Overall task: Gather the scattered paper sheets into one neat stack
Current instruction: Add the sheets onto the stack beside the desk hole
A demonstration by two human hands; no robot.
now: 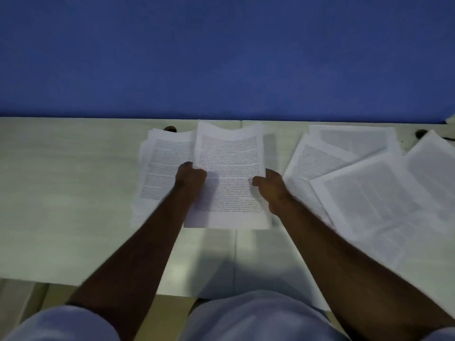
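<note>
Over the middle of the pale tabletop (61, 193), both hands are holding up one printed sheet (229, 173) by its side edges. Left hand (190, 178) has its fingers curled round the sheet's left edge, right hand (270, 187) pinches the right edge with the thumb on top of the page. The sheet's far end bends a bit and it throws a shadow on the tabletop under it. Just to the left, partly under the left forearm, there's a rough stack of sheets (160, 166), edges not quite lined up. Off to the right a bunch of loose sheets (369, 193) lie fanned out and overlapping at different angles. Behind the tabletop runs a blue wall (221, 57). Text on the pages is too blurry to read.
</note>
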